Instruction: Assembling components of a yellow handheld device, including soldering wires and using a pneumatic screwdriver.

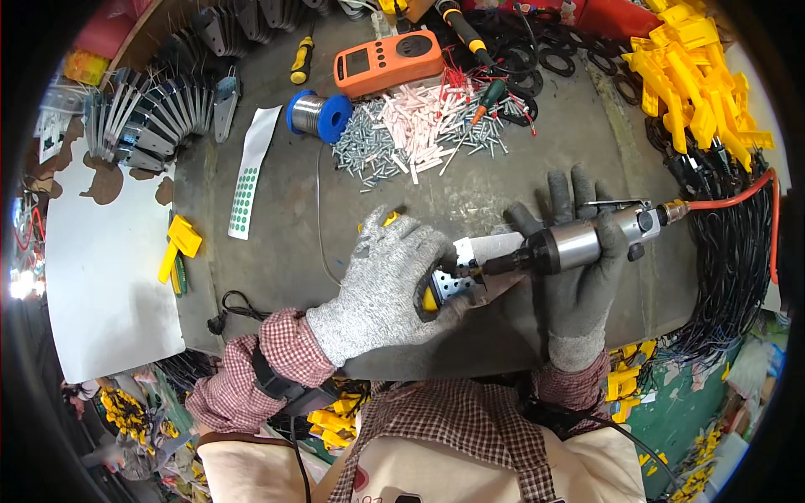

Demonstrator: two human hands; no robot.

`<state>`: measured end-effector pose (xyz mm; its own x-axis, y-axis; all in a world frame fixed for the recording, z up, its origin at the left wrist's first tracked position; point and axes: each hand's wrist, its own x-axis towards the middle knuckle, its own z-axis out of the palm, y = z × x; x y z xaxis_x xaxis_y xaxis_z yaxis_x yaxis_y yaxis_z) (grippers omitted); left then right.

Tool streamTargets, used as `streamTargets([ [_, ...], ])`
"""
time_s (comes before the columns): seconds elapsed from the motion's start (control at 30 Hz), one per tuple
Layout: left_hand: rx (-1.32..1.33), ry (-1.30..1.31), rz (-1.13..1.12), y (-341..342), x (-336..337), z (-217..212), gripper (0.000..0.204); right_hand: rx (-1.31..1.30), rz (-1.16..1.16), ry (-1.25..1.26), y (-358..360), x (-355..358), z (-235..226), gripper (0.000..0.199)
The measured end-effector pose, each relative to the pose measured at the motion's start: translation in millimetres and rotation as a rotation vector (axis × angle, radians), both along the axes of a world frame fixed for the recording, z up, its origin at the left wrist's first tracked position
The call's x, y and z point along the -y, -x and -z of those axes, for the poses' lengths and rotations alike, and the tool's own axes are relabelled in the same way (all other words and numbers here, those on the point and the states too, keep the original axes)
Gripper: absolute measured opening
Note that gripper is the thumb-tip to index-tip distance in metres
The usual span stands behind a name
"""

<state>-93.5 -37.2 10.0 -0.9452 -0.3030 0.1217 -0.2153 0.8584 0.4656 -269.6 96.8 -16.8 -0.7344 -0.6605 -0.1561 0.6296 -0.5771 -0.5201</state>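
My left hand (387,285), in a light grey knit glove, grips a yellow plastic part with a metal bracket (466,267) on it, near the front edge of the bench. My right hand (579,251), in a dark grey glove, is wrapped around a silver air screwdriver (579,241). Its black tip touches the bracket from the right. An orange air hose (738,197) runs from the tool's rear toward the right.
Behind the hands lie a pile of screws and pink tubes (428,126), a blue solder spool (320,115), an orange meter (387,62) and screwdrivers. Yellow plastic parts (692,75) and black cables (729,268) fill the right. Metal brackets (151,117) and a white sheet (105,268) lie left.
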Motion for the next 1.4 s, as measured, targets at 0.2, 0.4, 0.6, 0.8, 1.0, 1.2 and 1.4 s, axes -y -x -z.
streamTargets([
  [0.2,-0.037,-0.03,-0.156,4,-3,6,0.022,-0.009,0.021,-0.053,5,6,7,0.052],
  [0.4,-0.074,-0.055,-0.144,4,-2,8,0.021,-0.425,0.013,-0.204,-7,6,6,0.045],
  [0.6,0.001,-0.02,-0.069,-3,3,9,0.044,-0.18,-0.016,-0.202,-3,13,-13,0.046],
  [0.8,-0.155,-0.03,-0.112,1,2,12,0.023,-0.003,-0.059,-0.238,5,13,-31,0.049],
  [1.0,-0.09,-0.098,-0.079,1,6,7,0.024,-0.013,-0.093,-0.084,16,2,-9,0.052],
  [1.2,-0.102,-0.068,-0.072,0,8,7,0.026,0.066,-0.152,-0.277,14,13,-28,0.047],
  [1.4,-0.191,-0.152,-0.079,3,6,5,0.042,0.022,-0.13,-0.047,14,-3,12,0.036],
])
